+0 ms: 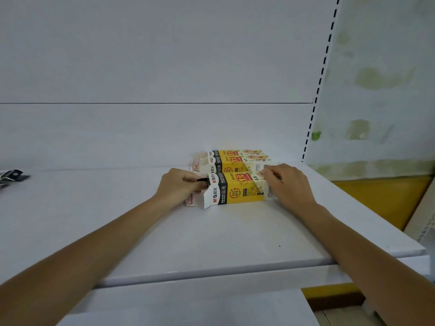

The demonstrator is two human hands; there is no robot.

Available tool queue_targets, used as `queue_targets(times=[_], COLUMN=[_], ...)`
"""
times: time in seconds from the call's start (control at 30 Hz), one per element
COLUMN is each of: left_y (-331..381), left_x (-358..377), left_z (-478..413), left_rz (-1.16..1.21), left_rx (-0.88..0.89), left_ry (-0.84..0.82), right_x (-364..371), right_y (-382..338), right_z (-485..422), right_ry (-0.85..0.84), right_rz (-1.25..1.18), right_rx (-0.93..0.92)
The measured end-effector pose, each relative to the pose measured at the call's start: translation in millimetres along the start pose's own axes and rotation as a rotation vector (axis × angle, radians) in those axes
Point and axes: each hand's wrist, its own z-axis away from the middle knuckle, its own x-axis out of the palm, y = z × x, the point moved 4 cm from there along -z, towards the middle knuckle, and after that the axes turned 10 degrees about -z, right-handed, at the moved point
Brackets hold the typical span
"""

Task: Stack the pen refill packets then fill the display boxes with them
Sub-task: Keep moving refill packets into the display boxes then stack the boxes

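Two yellow, black and white display boxes lie on their sides on the white shelf (211, 238). The near display box (237, 189) has its open end to the left. The far display box (235, 160) lies just behind it against the back panel. My left hand (179, 187) grips dark pen refill packets (203, 181) at the near box's open mouth. My right hand (287, 182) holds the closed right end of the near box, fingers curled over its top edge.
A few dark packets (11, 176) lie at the far left of the shelf. A slotted upright (317, 90) bounds the shelf on the right. Beyond it stand a yellow panel (388, 198) and a cardboard carton (421, 220).
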Motion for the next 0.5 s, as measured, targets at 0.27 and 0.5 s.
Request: queue_targets(times=[0.27, 0.5], left_y=[3.6, 17.0], left_x=[14.4, 22.1], left_z=[-3.1, -0.4], left_rz=[0.101, -0.055], left_rx=[-0.057, 0.042], left_ry=[0.04, -0.168], right_x=[4.7, 3.7], right_y=[3.7, -1.3], right_z=[-2.5, -1.2], right_ry=[0.043, 0.065], right_rz=[0.043, 0.068], right_rx=[0.013, -0.034])
